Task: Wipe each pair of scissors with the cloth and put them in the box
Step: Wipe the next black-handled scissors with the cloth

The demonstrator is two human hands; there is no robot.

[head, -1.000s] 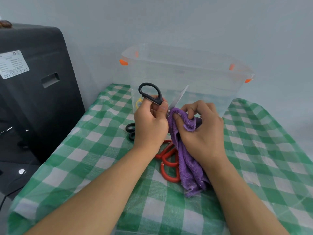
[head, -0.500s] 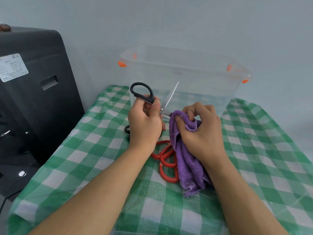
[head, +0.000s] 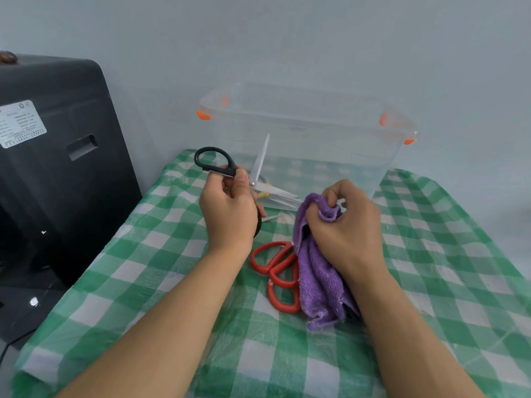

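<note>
Head view: black-handled scissors (head: 230,170) now spread wide, cloth pulled off the blades.

Half a second ago the blades were nearly together beside the purple cloth (head: 319,271); now one points up and one toward the cloth. The left hand (head: 230,214) grips the handles; the right hand (head: 344,225) bunches the cloth just right of them. Two red-handled scissors (head: 275,271) lie on the checked tablecloth (head: 143,282). One clear box (head: 316,145) stands behind, something yellow showing through its wall.

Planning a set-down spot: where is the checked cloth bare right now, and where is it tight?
Bare: checked cloth right of the right hand, and the near-left corner below the left hand. Crowded: centre, where red scissors lie against the purple cloth, with open black scissors before the clear box.
</note>
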